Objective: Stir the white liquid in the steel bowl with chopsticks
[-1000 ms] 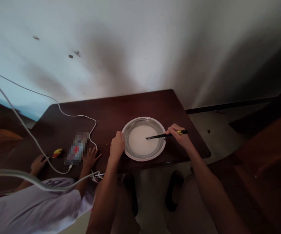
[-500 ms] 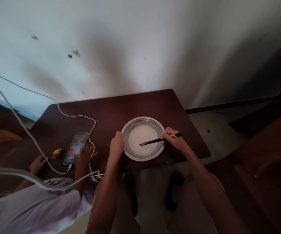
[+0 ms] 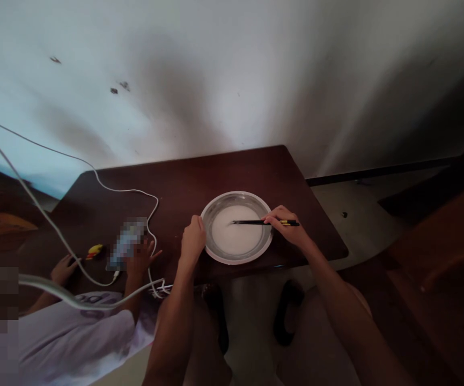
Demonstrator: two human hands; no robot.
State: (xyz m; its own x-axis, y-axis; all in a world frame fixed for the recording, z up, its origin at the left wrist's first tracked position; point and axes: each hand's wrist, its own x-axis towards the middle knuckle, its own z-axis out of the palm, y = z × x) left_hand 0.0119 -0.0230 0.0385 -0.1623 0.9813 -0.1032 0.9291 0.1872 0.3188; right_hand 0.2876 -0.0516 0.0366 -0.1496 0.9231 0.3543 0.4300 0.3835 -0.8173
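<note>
A round metal basin [image 3: 236,259] stands near the front edge of the dark wooden table. White liquid [image 3: 235,241] covers its bottom. My left hand [image 3: 193,236] grips the basin's left rim, fingers closed over it. Black chopsticks [image 3: 251,222] with yellow bands near their back ends are held in my right hand [image 3: 283,222] above the basin's right rim. Their tips meet the white liquid near its middle, and the sticks lie close together, almost level across the view.
Left of me another person's hand [image 3: 139,257] rests by a blurred-out device [image 3: 127,244] on the table [image 3: 191,179]. A white cable [image 3: 135,191] loops nearby. A small yellow-and-red object [image 3: 94,251] lies further left. The wall [image 3: 235,80] stands behind the table.
The chopstick tips have swung away from me through the liquid, so the sticks now lie more level. My left hand keeps its place on the rim.
</note>
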